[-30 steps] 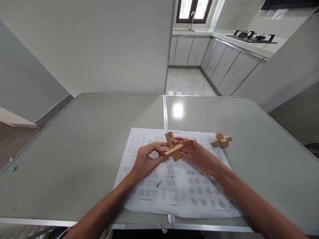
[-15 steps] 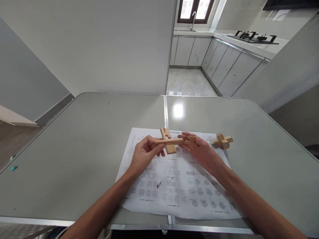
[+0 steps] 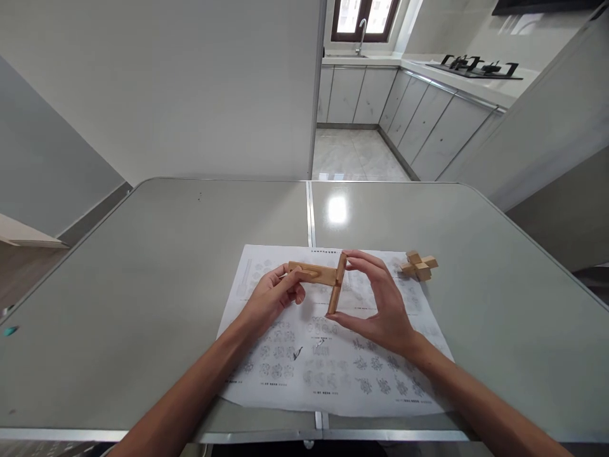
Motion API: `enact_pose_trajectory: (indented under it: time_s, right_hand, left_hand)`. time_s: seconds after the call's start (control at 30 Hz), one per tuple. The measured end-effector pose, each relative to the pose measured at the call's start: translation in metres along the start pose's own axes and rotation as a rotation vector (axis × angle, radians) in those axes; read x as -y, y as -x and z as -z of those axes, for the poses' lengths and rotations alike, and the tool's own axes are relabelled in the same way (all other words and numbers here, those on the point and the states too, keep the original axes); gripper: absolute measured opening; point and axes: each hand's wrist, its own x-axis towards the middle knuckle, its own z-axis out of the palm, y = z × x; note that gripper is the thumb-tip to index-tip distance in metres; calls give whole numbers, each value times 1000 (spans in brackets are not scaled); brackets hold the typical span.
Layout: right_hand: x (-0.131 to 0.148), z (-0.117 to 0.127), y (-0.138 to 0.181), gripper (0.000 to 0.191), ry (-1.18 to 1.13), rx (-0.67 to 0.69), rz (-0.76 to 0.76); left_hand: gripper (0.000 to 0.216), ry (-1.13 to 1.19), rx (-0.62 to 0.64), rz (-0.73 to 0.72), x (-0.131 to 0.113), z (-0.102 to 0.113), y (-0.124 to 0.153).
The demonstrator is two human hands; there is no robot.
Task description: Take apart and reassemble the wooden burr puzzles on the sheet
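Note:
A flat wooden puzzle piece (image 3: pixel 326 275) is pinched by my left hand (image 3: pixel 276 295) at its left end, thumb on top. Its right end meets a second wooden puzzle piece (image 3: pixel 335 298), which stands crosswise to it. My right hand (image 3: pixel 385 308) spans that crosswise piece, fingertips at its far end and thumb at its near end. The two pieces touch; whether they interlock I cannot tell. Both hands are held above a printed instruction sheet (image 3: pixel 280 397) with rows of small diagrams.
An assembled wooden cross-shaped puzzle (image 3: pixel 419 266) lies by the sheet's right upper edge. The grey table (image 3: pixel 143 304) has a metal seam down its middle. A small teal object (image 3: pixel 10 331) is at the far left. Beyond the table are kitchen cabinets (image 3: pixel 413 120) and a stove (image 3: pixel 476 66).
The wooden pieces have been turned: the left one now points right and the other stands crosswise. My right hand has shifted from holding a notched piece at its end to spanning a piece's two ends.

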Motion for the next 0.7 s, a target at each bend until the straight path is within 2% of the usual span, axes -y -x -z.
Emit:
enact_pose_trajectory:
  time_s: [0.13, 0.27, 0.47, 0.57, 0.7]
  right_hand:
    - [-1, -1, 0, 89, 9, 32, 17]
    - [-4, -6, 3, 91, 0, 101, 53]
    - [-6, -9, 7, 90, 55, 95, 114]
    - [-3, -8, 6, 89, 64, 80, 114]
    - [0, -7, 6, 92, 57, 61, 141]
  left_hand:
    - [38, -70, 71, 2, -1, -2, 1]
    - [37, -274, 172, -44, -2, -5, 5]
    - [40, -591, 122, -184, -2, -17, 13]
    - [44, -571, 161, -202, -5, -19, 15]
    - [54, -422, 274, -233, -11, -15, 15]
